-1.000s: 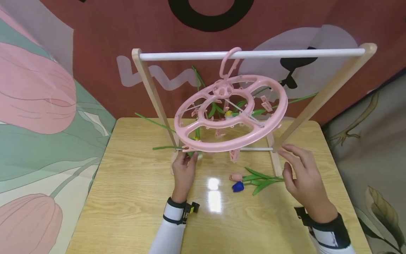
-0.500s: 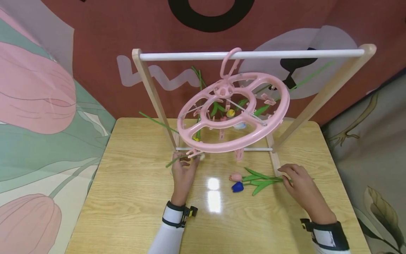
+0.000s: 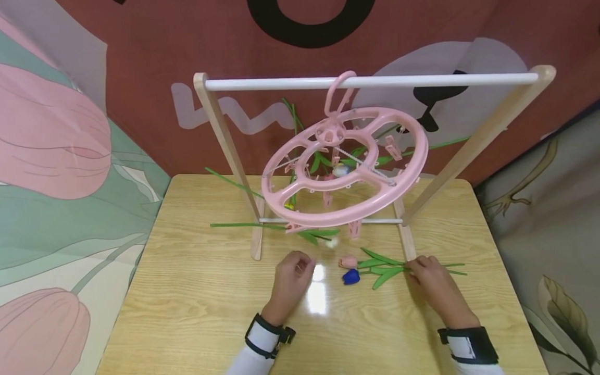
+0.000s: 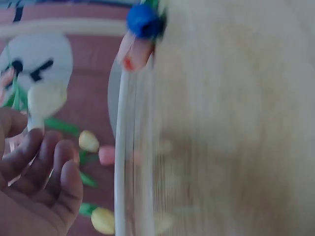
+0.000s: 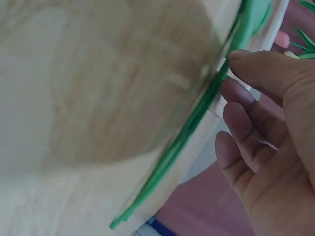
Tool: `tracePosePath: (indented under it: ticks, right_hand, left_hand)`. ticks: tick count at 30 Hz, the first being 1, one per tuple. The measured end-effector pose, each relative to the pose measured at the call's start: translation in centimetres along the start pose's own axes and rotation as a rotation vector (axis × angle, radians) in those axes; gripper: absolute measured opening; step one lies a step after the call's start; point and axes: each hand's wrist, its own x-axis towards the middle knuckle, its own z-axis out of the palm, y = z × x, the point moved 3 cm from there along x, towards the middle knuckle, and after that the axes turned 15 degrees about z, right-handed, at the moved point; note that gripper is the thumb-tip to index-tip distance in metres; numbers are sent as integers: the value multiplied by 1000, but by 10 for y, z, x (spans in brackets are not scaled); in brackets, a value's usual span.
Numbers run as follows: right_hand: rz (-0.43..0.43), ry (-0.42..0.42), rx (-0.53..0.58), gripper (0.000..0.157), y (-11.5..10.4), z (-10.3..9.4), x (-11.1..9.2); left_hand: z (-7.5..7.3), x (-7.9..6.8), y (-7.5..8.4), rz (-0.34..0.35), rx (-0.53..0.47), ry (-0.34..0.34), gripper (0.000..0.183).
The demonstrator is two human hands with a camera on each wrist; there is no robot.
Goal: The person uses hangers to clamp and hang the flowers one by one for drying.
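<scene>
My left hand point(image 3: 292, 281) is over the table in front of the rack, fingers loosely curled, holding nothing. Beyond it a white tulip point(image 3: 330, 242) hangs sideways from a pink clothes peg point(image 3: 295, 227) at the front rim of a round pink drying hanger point(image 3: 344, 211). To the right, a pink tulip point(image 3: 348, 261) and a blue tulip point(image 3: 350, 276) lie side by side on the table. My right hand point(image 3: 433, 284) pinches their green stems point(image 5: 197, 120) between thumb and forefinger, beside the rack's right foot.
The hanger hooks over the white top bar point(image 3: 422, 80) of a wooden rack point(image 3: 225, 140). Other artificial tulips hang below it, including a yellow one point(image 4: 102, 220), their stems sticking out sideways and upward. An unused peg point(image 3: 354, 229) dangles at the front rim. Printed cloth point(image 3: 154, 52) stands behind.
My left hand let go of the white tulip, which now hangs from its peg, and drew back toward me. My right hand came down onto the stems of the pink and blue tulips.
</scene>
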Motion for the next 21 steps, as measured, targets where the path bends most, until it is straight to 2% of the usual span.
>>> tracePosePath:
  ticks: [5,8,13,18,21]
  right_hand:
    - [43,-15,-11,28,-1,6,0]
    - [52,-17,-13,26,-3,7,-1]
    - [14,-2,-2,28,-9,3,-2]
    - [-39,20,54,31,-16,-9,-1]
    - [-57,23,71,32,-24,-18,2]
  left_hand:
    - [22,-6,23,144,60,-223,4]
    - [35,-5,34,200,66,-304,8]
    - [50,3,46,292,125,-370,24]
    - [58,18,58,341,205,-431,38]
    - [63,27,62,371,216,-450,43]
